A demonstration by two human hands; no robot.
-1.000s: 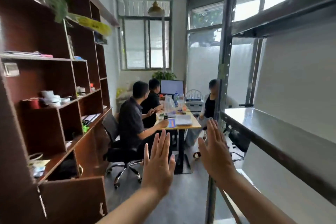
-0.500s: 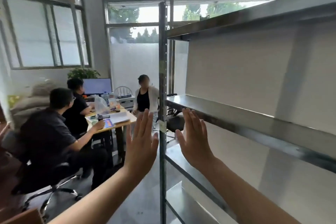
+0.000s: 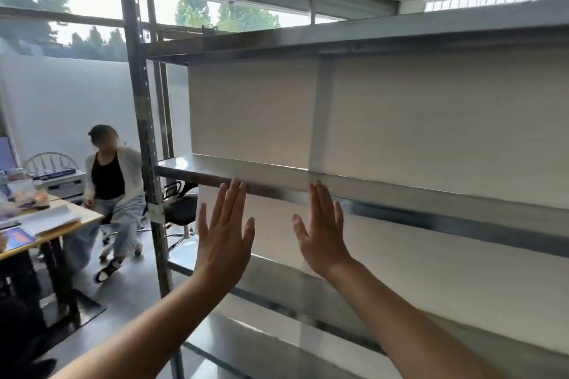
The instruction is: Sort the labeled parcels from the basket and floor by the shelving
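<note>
Here both the left hand (image 3: 225, 238) and right hand (image 3: 324, 234) are raised flat, fingers straight, apart, seemingly just before the metal shelving (image 3: 400, 194).

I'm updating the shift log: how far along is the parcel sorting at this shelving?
Done: nothing that shows; the metal shelving carries no parcels on its visible shelves. In hand: nothing; the left hand and right hand are raised, open, in front of the middle shelf. Left: seemingly everything; neither basket nor parcels are in view.
</note>
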